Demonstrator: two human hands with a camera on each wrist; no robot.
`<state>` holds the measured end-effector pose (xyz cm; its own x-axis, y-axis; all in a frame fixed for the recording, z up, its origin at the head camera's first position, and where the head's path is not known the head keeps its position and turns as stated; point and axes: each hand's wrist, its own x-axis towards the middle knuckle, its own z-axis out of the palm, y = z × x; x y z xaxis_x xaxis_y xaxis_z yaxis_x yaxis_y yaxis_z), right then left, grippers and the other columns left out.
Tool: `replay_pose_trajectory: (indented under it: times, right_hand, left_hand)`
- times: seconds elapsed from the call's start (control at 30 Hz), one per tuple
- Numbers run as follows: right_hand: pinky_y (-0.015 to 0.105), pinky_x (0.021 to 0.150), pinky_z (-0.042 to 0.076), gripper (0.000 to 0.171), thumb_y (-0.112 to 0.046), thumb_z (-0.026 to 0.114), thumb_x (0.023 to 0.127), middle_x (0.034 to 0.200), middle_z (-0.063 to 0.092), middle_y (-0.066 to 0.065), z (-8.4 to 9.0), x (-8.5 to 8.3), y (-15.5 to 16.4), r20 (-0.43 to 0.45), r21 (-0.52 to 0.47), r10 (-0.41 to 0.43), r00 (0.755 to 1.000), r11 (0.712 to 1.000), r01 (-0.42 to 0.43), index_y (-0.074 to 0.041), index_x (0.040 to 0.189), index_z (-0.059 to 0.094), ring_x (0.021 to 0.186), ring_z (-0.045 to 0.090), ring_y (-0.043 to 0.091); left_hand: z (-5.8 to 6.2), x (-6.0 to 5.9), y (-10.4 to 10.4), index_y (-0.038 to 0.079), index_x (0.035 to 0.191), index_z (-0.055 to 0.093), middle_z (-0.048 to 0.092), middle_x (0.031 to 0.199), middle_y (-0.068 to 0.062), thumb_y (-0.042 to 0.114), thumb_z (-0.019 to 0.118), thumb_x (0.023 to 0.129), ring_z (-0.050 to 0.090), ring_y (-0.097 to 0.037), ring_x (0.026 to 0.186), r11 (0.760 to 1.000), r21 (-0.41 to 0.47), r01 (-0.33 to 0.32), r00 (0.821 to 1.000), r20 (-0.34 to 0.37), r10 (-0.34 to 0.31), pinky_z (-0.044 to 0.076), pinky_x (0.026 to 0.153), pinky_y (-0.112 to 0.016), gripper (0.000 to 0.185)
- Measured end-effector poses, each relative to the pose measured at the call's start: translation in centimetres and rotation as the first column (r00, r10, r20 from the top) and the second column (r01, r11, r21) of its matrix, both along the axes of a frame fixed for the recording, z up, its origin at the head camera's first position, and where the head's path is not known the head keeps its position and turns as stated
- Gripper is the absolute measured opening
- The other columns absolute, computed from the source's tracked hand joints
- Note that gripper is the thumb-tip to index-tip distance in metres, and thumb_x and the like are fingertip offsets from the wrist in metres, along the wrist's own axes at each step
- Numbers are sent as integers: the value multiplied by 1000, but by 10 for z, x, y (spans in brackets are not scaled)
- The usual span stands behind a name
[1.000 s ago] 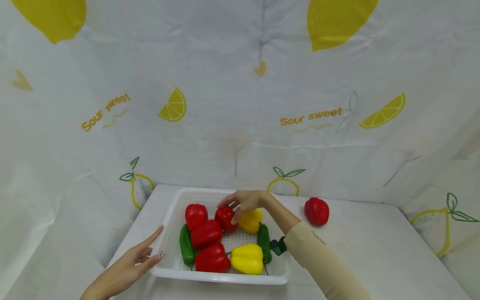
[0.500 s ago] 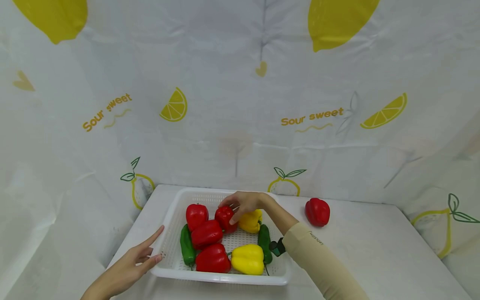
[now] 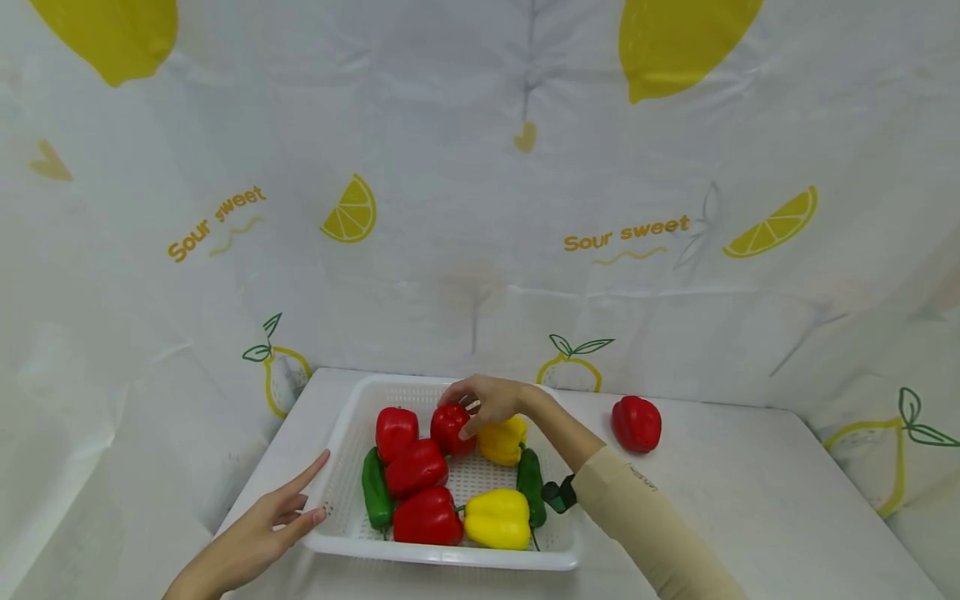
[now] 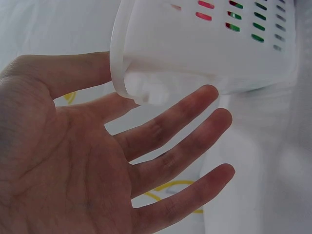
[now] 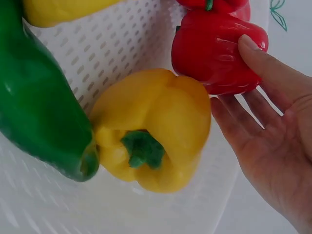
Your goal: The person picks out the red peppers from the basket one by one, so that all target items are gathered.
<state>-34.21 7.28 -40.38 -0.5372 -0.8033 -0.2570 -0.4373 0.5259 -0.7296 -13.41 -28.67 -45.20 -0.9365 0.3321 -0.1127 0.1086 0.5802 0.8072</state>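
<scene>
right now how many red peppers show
5: the gripped pepper in the right hand, the back-left pepper, middle pepper and front pepper in the basket, and the lone pepper on the table.

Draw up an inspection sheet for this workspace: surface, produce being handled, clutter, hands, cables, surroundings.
Surface: white table, with a white perforated basket on it.
Produce: in the basket, a gripped red pepper, three other red peppers, two yellow peppers and two long green peppers.
Clutter: one loose red pepper on the table, right of the basket.
Left hand: left hand at the basket's left rim, fingers extended.
Right hand: right hand holds the gripped red pepper between thumb and fingers.
Cables: nothing seen.
Surroundings: white sheeting with lemon prints and "Sour sweet" lettering.
</scene>
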Motion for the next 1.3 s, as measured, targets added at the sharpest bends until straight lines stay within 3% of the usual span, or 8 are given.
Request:
replay_pose_trajectory:
  times: [0.2,0.37,0.63,0.87,1.03,1.1,1.3]
  right_hand:
    - [41,113,60,52,-8,81,93,140,69,13,12,-2,8,-31,-55,2,1000,998,-3,-6,142,64,127,68,26]
    - [40,108,62,52,-10,79,95,144,66,16,20,-1,16,-10,-103,-19,1000,994,18,-5,145,62,127,70,29]
    - [45,101,66,54,-16,77,96,148,63,17,37,8,32,22,-188,-104,994,976,107,-7,146,60,126,73,34]
    - [47,102,65,51,-24,71,98,146,65,13,50,17,47,19,-270,-138,990,953,138,-13,147,61,123,70,30]
    - [46,100,65,50,-23,70,98,144,66,10,56,23,57,43,-307,-160,986,937,165,-18,146,62,127,66,30]
    - [47,99,66,50,-22,71,97,144,66,11,56,24,61,62,-324,-161,985,930,172,-16,146,61,128,65,31]
    - [44,98,66,56,-15,70,95,147,62,17,54,27,75,125,-399,-164,979,895,201,-8,149,56,126,65,30]
  left_hand:
    - [3,-1,1,10,175,14,72,135,-24,26,61,112,75,-42,118,1000,10,-9,1000,28,9,60,90,-44,80]
    - [3,-1,0,9,174,14,71,137,-26,25,60,112,74,-44,118,1000,10,-14,999,28,14,62,90,-48,80]
    - [1,0,1,10,175,15,67,144,-28,27,61,112,75,-40,119,1000,-10,-16,1000,15,17,61,90,-39,80]
    - [0,-1,0,9,175,12,71,138,-27,24,59,112,75,-42,119,1000,14,9,1000,18,-9,61,91,-45,80]
    - [0,-1,0,9,175,13,70,138,-26,25,60,112,75,-41,119,1000,20,5,1000,23,-5,59,89,-33,80]
    - [0,-1,-1,10,175,13,72,137,-25,25,60,112,75,-40,118,1000,21,5,1000,21,-6,56,86,-24,80]
    - [0,-2,-1,9,175,13,74,132,-23,24,60,112,76,-38,116,1000,24,7,1000,24,-7,55,85,-21,80]
